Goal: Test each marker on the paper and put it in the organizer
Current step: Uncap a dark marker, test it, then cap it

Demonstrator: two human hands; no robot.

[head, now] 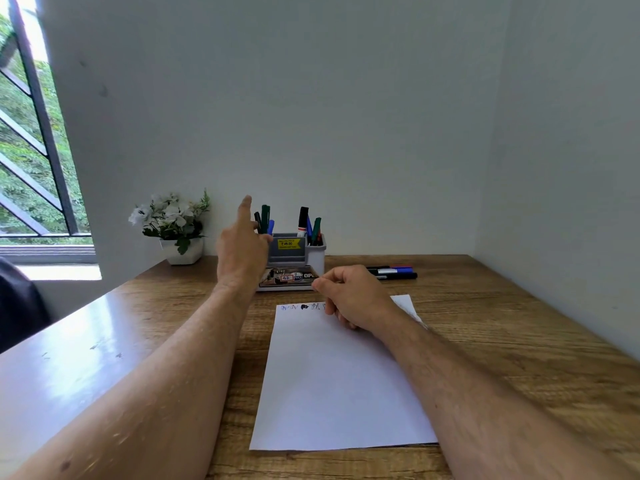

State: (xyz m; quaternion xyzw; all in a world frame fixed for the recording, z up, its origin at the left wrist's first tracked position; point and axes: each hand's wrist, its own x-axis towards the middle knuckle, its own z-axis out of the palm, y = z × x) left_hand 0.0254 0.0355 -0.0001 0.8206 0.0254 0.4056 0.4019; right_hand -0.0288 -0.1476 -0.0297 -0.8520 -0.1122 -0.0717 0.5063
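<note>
A white sheet of paper (339, 382) lies on the wooden desk, with small ink scribbles (300, 307) along its top edge. Behind it stands a grey organizer (289, 256) with a yellow price sticker. Several markers stand in its left cup (265, 219) and in its right cup (309, 226). My left hand (242, 249) is raised beside the left cup, index finger pointing up, fingers apart, nothing in it. My right hand (351, 296) hovers over the paper's top right, fingers curled and thumb pinched to index; I see nothing in it. Loose markers (393, 271) lie right of the organizer.
A white pot of white flowers (176, 233) stands at the back left against the wall. A barred window (34, 150) is at the far left. Walls close in the desk (502, 341) at the back and on the right.
</note>
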